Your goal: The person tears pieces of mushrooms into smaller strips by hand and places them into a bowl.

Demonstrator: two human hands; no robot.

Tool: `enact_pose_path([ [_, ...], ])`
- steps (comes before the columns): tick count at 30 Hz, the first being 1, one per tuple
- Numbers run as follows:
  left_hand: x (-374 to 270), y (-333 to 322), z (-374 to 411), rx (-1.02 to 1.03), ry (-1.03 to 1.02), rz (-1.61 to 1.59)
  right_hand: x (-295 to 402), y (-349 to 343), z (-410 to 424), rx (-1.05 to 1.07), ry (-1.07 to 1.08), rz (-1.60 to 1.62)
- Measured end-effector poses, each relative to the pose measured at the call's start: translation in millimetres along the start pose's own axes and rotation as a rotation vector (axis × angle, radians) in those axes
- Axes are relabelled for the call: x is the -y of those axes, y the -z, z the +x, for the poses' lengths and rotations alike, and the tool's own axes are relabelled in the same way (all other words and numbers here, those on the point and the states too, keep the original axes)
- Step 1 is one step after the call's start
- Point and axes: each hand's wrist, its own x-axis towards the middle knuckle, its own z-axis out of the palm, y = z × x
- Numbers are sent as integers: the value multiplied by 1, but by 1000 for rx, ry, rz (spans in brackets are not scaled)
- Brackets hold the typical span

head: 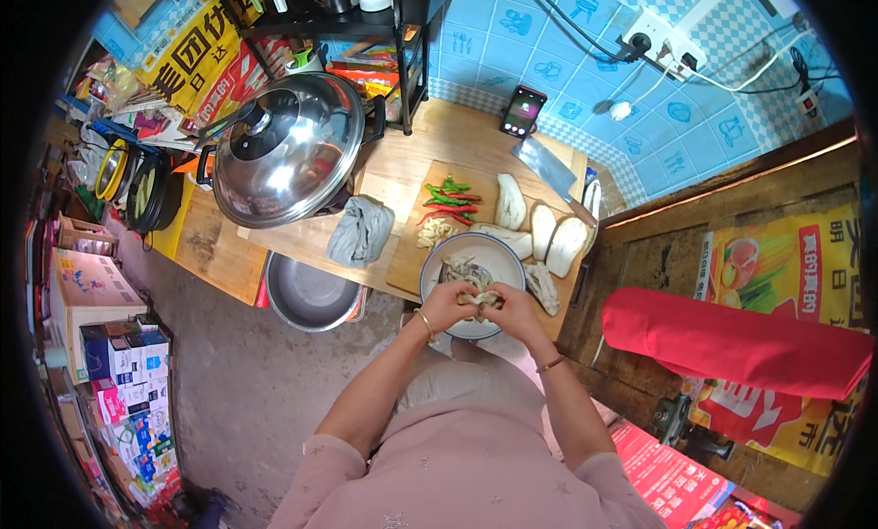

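Observation:
Over a white bowl with a blue rim (431, 265), my left hand (446, 304) and my right hand (511, 309) pinch a pale, soft strip of what looks like cooked eggplant (481, 298) between them. More torn strips (466, 265) lie in the bowl. Behind it, on the wooden cutting board (405, 272), are several pale eggplant pieces (510, 201), green chili peppers (447, 194), red chili peppers (449, 211) and peeled garlic cloves (435, 233). A cleaver (549, 169) lies beyond the eggplant, its handle towards the right.
A lidded steel wok (291, 152) stands at the left, with a crumpled grey cloth (361, 231) beside it. A phone (523, 110) leans on the tiled wall. Below the counter's edge sits a grey basin (312, 292). A red roll (734, 340) lies at the right.

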Motion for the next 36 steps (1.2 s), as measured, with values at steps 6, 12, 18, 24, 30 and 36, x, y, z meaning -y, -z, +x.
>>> enact_pose_path([
  [6, 8, -9, 5, -76, 293, -470, -3, -11, -3, -188, 35, 38],
  [12, 18, -5, 5, -268, 355, -863, -29, -1, -2, -249, -90, 681],
  [18, 13, -1, 5, -166, 243, -612, -18, 5, -2, -32, -296, 657],
  [24, -3, -2, 4, -35, 165, -404, -2, 0, 6, 60, -370, 453],
  [30, 13, -3, 5, -59, 87, -273, -24, -9, 12, 56, -179, 117],
  [36, 3, 0, 5, -25, 107, -243, -23, -23, 9, -24, -50, 86],
])
